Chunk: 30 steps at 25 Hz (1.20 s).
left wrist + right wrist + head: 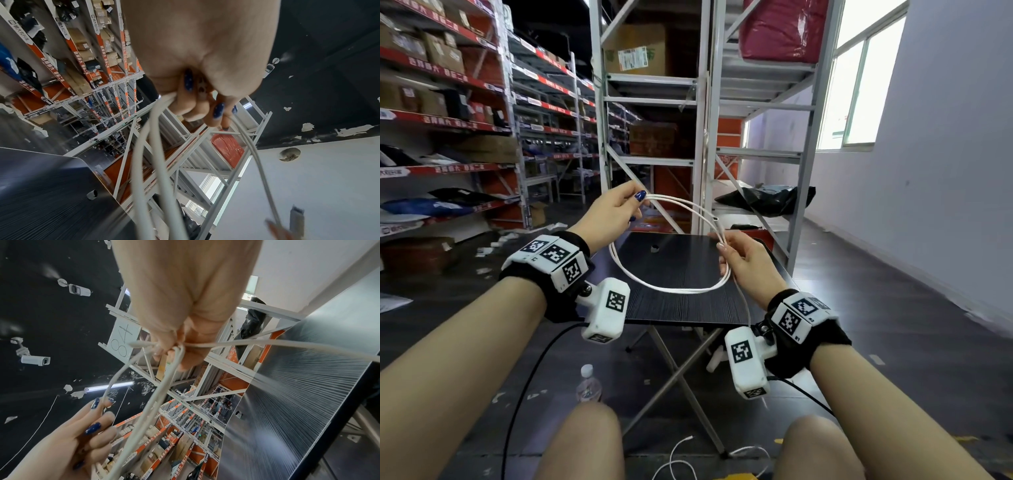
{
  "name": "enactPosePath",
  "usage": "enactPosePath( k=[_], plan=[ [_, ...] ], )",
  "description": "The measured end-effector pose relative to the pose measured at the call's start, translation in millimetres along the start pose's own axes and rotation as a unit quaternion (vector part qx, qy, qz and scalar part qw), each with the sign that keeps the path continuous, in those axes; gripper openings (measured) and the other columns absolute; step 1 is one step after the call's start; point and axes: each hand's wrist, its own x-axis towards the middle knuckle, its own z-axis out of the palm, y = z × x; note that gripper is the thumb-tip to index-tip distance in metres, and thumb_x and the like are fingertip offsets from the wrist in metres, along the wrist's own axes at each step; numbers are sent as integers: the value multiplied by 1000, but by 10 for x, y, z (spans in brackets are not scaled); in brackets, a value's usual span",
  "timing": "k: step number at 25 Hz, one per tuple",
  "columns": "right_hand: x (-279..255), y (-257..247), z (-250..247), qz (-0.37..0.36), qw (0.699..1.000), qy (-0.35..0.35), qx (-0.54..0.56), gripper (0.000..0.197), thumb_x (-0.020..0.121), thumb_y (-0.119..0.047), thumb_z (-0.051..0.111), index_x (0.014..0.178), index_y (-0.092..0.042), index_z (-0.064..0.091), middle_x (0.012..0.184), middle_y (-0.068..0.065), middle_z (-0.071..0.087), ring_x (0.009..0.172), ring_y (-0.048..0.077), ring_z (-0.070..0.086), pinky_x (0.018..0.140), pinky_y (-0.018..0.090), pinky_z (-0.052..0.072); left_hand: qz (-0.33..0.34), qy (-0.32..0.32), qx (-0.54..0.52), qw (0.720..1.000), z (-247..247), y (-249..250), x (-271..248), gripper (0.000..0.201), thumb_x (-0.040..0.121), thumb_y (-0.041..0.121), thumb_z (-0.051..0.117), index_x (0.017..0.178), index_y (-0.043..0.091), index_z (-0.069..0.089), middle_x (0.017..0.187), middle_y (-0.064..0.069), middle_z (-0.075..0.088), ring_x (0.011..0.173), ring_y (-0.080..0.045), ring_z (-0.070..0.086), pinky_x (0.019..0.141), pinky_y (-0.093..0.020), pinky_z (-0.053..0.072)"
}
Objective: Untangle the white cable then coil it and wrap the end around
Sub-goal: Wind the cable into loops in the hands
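Note:
The white cable (671,287) hangs as a loose coil of two or three loops above the black folding table (681,308). My left hand (619,205) pinches the coil's upper left side between thumb and fingers; the strands (144,154) run out of its grip (180,104). My right hand (736,253) pinches the coil's right side (176,353), and the left hand (88,431) shows below it there. A cable end with its plug (715,217) sticks out above the right hand. A loose tail (743,301) drops past the right wrist over the table's front edge.
Grey metal shelving (702,102) stands just behind the table, red-edged shelves (448,120) with boxes at left. On the floor lie a plastic bottle (589,383) and another white cable (681,459) between my knees. A small dark object (654,247) sits on the table's far side.

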Motion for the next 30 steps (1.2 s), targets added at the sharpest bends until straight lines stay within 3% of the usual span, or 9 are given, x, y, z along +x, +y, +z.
enactPosePath(
  k=[3,7,10,12,14,18,24,27,30],
  plan=[
    [-30,-9,11,-24,999,7,-41,46,96,-1,44,132,-28,41,67,3,51,57,10,54,62,19,50,4,3,-9,1000,29,-14,-18,19,101,15,33,96,5,49,67,-3,43,35,6,41,40,-3,30],
    [-34,-20,65,-12,1000,6,7,40,97,-1,40,125,-29,34,65,4,49,52,18,60,65,40,59,-18,7,6,1000,20,-122,-24,22,101,20,34,93,8,50,66,-2,44,34,6,39,39,-6,30],
    [7,-8,78,57,998,-3,40,34,98,-4,40,129,-19,36,68,2,45,47,11,49,56,31,55,-34,10,-16,999,25,-188,-27,24,101,20,34,84,13,50,63,-3,41,32,2,35,37,-6,27],
    [23,-15,99,89,994,-4,69,17,100,-9,39,114,-10,49,68,1,41,47,8,43,50,24,49,-48,19,-31,998,28,-226,-20,28,101,20,35,78,17,50,62,-3,41,31,0,34,35,-7,27],
    [28,-27,113,98,988,-3,121,15,100,-12,42,102,-6,56,64,0,37,47,8,40,48,22,48,-71,29,-41,996,27,-265,-6,30,101,19,36,74,17,49,62,-2,42,31,0,32,35,-9,26],
    [18,-40,72,107,982,-13,155,21,98,-14,47,96,-2,64,61,1,52,46,9,54,51,22,51,-74,49,-23,996,-4,-339,21,32,100,21,36,70,19,47,63,-2,45,40,-5,36,41,-18,27],
    [-18,-47,8,157,957,-16,244,22,98,-11,45,98,0,65,63,3,65,50,7,59,55,15,51,-41,79,46,995,-23,-345,61,29,100,23,34,75,17,47,66,0,49,55,-14,40,52,-27,30],
    [-11,-54,29,170,949,-13,264,24,97,-9,48,105,6,63,61,1,59,48,3,49,52,9,42,-33,85,48,995,15,-314,87,30,100,22,33,73,19,46,66,1,48,56,-14,39,54,-29,31],
    [-6,-22,25,130,967,14,219,24,92,-8,56,107,9,64,67,1,53,57,6,44,58,14,37,-32,82,40,995,44,-304,103,32,100,22,33,70,22,45,64,1,47,55,-13,39,52,-28,31]
  ],
)
